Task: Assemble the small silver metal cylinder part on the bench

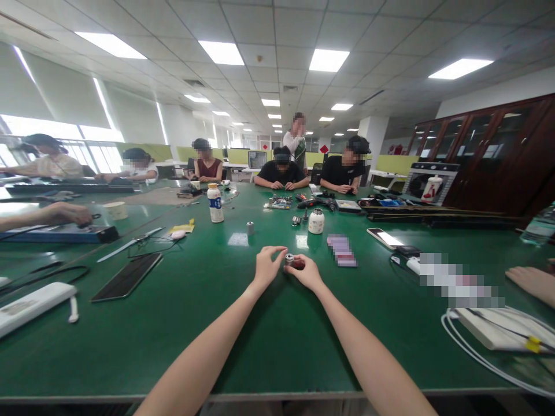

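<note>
Both my arms reach out over the green table (260, 335). My right hand (309, 271) is closed around a small dark red object with a silver metal end (292, 261), holding it just above the table. My left hand (269, 264) pinches at the silver end with thumb and fingertips. A small grey cylinder (250, 227) stands on the table beyond my hands, and a white jar with a dark lid (316, 222) stands farther right.
A white bottle (215, 203), a black phone (127, 276), a white phone (381, 236), a white device with cable (489, 329) and tools (312, 202) lie around. Several people sit at the far side; other hands rest at left (65, 214) and right (531, 283).
</note>
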### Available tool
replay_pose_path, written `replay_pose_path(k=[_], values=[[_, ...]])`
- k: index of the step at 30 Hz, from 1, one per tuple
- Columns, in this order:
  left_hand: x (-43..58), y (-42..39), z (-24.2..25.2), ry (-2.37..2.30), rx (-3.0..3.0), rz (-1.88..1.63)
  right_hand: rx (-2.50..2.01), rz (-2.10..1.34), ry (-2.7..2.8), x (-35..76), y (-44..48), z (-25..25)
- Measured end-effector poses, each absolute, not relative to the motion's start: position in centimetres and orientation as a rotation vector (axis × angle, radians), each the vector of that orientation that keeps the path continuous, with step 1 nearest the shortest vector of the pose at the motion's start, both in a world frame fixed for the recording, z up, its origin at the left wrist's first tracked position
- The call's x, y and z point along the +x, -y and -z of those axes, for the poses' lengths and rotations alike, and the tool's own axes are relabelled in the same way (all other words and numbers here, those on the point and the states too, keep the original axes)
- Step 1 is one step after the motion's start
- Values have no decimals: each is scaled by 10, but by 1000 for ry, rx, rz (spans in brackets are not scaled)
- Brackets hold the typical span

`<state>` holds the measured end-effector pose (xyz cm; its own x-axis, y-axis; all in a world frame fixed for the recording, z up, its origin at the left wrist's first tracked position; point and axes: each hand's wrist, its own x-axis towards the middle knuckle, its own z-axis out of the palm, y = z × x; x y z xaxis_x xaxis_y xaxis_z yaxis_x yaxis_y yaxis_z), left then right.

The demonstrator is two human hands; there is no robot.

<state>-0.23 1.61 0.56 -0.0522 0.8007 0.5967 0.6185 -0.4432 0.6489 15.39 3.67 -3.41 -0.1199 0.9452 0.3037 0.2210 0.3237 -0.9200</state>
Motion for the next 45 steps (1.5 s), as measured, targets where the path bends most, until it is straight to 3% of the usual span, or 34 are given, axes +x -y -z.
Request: replay_pose_path(k=[30, 40, 45], values=[[-1, -16, -3, -1374, 1963, -1262, -1082, -926, 1562, 153, -35, 31], [-2, -16, 18, -1307, 1989, -1211, -1153, -535, 1767, 157, -28, 2], [-3, -13, 11, -1224, 1995, -1226, -1187, -532, 1693, 156, -32, 4]])
